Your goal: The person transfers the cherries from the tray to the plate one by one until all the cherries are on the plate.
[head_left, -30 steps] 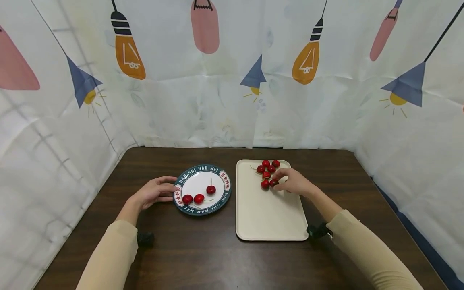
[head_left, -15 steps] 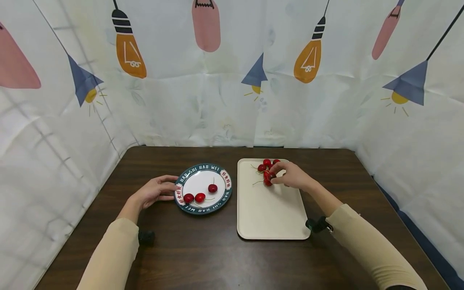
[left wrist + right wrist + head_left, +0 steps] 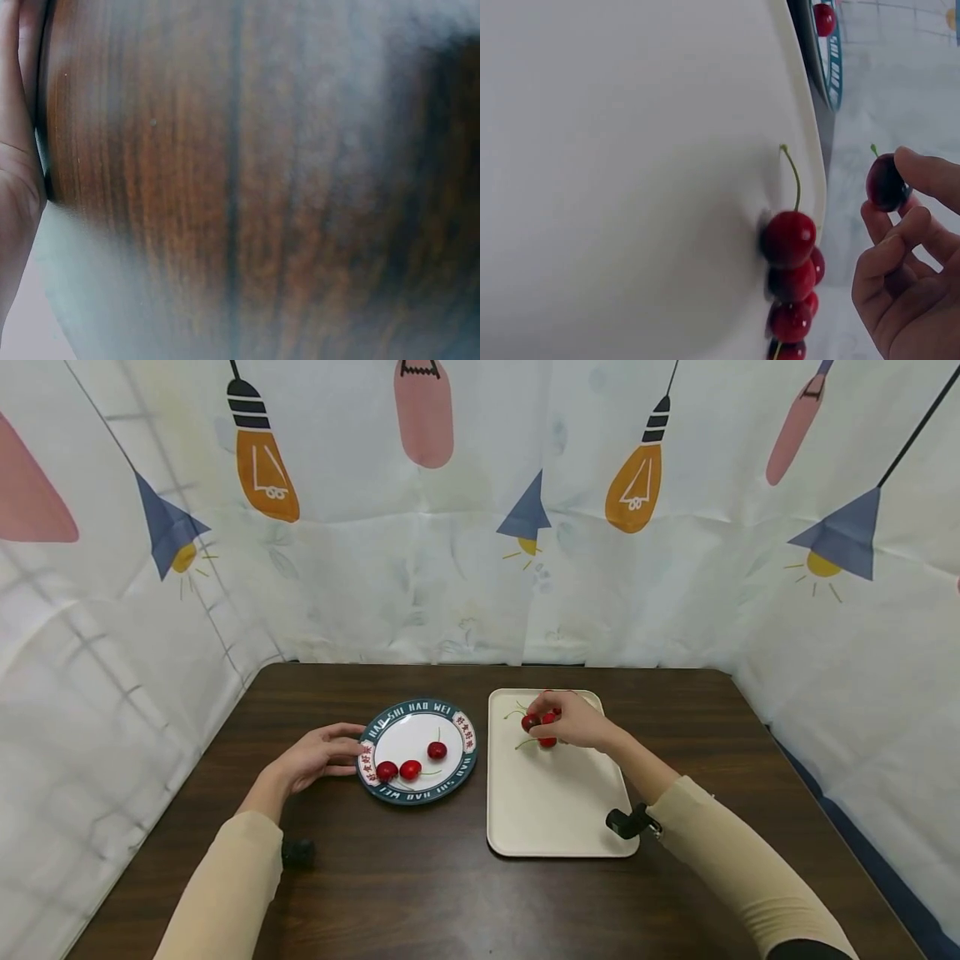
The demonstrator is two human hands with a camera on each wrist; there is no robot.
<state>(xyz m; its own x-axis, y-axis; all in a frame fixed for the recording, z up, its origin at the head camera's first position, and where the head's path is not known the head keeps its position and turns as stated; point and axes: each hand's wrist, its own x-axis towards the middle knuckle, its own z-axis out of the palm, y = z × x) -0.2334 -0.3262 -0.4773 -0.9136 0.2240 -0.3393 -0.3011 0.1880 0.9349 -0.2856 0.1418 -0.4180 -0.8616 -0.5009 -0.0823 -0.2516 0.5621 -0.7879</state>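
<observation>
Red cherry (image 3: 886,182) pinched in right hand (image 3: 576,720) fingertips over tray (image 3: 555,810); left hand (image 3: 315,758), fingers relaxed, touching plate (image 3: 417,750) rim.

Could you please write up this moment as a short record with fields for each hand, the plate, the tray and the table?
left hand: fingers rest against the plate's rim
right hand: fingertips pinch one cherry, lifted off the tray
plate: holds three cherries
tray: cream, a cluster of cherries near its far edge
table: dark wood, plate left of tray
</observation>
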